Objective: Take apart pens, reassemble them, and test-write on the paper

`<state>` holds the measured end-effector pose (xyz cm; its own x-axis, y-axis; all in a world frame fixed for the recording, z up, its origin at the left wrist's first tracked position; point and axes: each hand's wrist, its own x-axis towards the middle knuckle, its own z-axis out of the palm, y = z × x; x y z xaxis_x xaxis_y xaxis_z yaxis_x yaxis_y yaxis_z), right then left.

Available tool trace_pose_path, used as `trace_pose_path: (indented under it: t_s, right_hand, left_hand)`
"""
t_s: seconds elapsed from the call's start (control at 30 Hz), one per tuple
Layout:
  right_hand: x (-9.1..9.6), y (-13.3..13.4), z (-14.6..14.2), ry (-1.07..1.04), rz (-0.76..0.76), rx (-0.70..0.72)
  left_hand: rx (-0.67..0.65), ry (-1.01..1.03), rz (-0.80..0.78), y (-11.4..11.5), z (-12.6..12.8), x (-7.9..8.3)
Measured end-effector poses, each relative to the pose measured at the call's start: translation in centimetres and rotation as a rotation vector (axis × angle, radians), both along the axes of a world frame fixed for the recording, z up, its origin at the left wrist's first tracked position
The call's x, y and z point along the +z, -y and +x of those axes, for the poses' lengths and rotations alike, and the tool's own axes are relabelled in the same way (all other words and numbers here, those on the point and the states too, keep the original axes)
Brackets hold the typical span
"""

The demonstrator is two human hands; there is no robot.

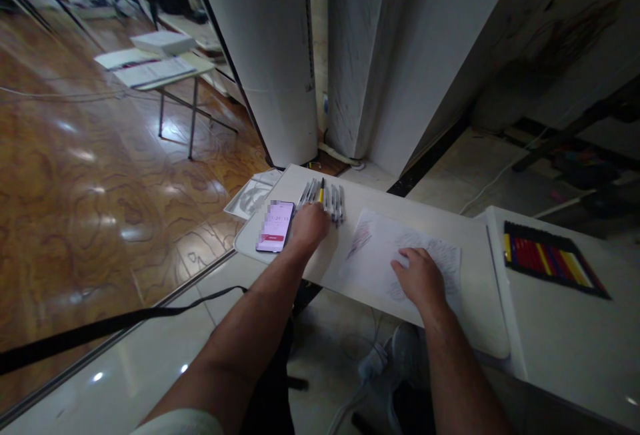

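My left hand is at the far left part of a narrow white table, its fingers closed round a yellow pen with a black end. The fingertips are mostly hidden behind the hand's back. Several clear pens lie side by side around that hand. Just left of it is a phone with a lit screen. My right hand rests open on a sheet of white paper, fingers spread. Reddish and dark scribbled strokes cover parts of the sheet.
A black case of red, yellow and purple pens lies on a white surface at right. A sheet with a grey drawing sticks out past the table's left edge. A folding table stands farther off; cables run along the floor.
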<state>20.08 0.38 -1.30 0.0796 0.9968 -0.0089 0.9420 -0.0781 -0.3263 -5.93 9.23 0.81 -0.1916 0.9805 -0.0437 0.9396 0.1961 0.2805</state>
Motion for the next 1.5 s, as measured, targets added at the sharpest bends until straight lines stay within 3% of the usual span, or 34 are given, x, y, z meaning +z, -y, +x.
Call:
trace_pose_path:
  t_s: [0.27, 1.2, 1.5]
  right_hand:
    - [-0.2, 0.0, 0.2, 0.006, 0.004, 0.005]
    - [0.2, 0.0, -0.1, -0.016, 0.000, -0.002]
    - [0.2, 0.1, -0.1, -0.008, 0.003, 0.002]
  left_hand:
    - [0.036, -0.013, -0.016, -0.5, -0.5, -0.9]
    - [0.110, 0.060, -0.068, -0.4, -0.1, -0.1]
    - [0.085, 0.162, 0.082, -0.1, 0.8, 0.3]
